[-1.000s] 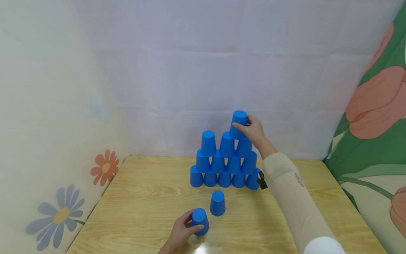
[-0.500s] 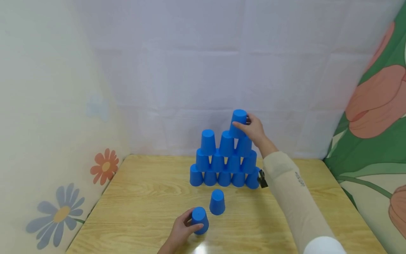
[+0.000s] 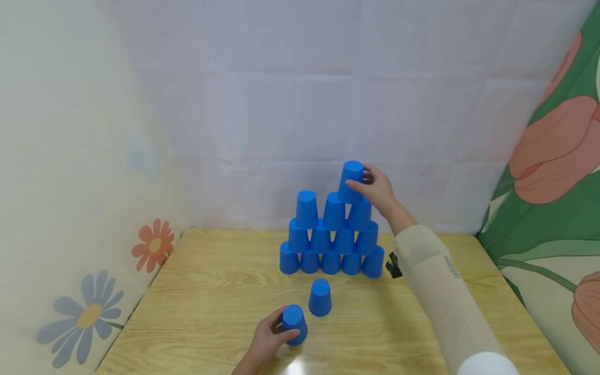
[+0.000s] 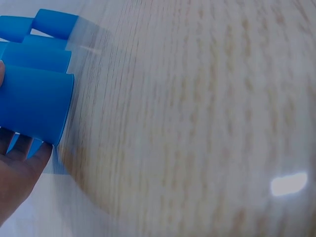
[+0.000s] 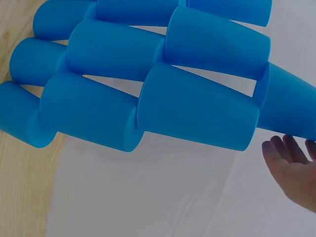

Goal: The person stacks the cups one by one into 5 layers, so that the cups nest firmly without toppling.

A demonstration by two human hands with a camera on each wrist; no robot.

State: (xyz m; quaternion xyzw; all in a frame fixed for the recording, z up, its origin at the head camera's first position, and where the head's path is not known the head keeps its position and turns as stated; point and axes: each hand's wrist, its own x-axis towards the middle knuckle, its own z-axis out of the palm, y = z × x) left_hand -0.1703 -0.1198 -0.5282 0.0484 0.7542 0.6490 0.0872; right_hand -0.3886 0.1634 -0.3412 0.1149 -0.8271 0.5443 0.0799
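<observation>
Upside-down blue cups form a stepped wall in the head view. On its third row, at the right, stands a top blue cup (image 3: 350,182). My right hand (image 3: 375,190) is around its right side, thumb overlapping the front. In the right wrist view the fingers (image 5: 291,153) lie loosely spread at that cup's edge. Nearer the front, my left hand (image 3: 272,336) holds another upside-down blue cup (image 3: 294,320) on the table, thumb in front and fingers behind. The left wrist view shows this cup (image 4: 34,101) between thumb and fingers.
One blue cup (image 3: 320,298) stands alone between the left hand and the wall of cups. The third-row left cup (image 3: 307,209) has nothing on top. A black clip (image 3: 394,265) hangs by the right sleeve. White cloth (image 3: 262,104) backs the wooden table (image 3: 211,291).
My right hand and forearm have shifted slightly right, the thumb sliding back along the top cup, which stays on its row. The left hand and its cup keep their place.
</observation>
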